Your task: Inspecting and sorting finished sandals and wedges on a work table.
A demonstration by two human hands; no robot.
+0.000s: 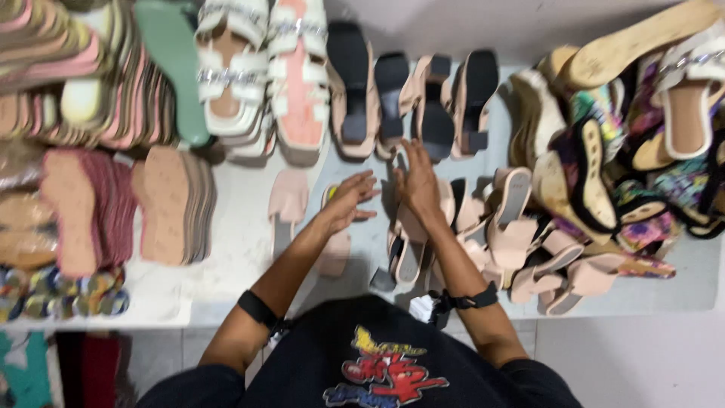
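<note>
The biggest mass on your surface (242, 264) is the heap of patterned and tan sandals (604, 151) at the far right, stacked loosely on edge. I judge it the likeliest to slump: a nudge from your right forearm would be enough to send pairs sliding toward the pink ones.

Next, the stacks of flat insoles (170, 204) on your left stand tight together near the front edge. A backward sweep of your left elbow could fan them out or tip some off.

The row of black-soled pink heeled sandals (423, 98) at the back stands upright on narrow soles; knock one and its neighbours may topple in turn.

Closer in, the pile of pink heeled sandals (521, 242) lies tangled just beside your right wrist, so pulling one out could drag others along.

Your right hand (418, 181) rests flat, fingers spread, on a pink sandal (408, 234) at the centre of the surface; it presses down without closing around it. Your left hand (349, 200) is open, fingers extended, gripping nothing, just above a pink insole piece (336, 249). With neither hand closed, that sandal could slip sideways under pressure.
</note>
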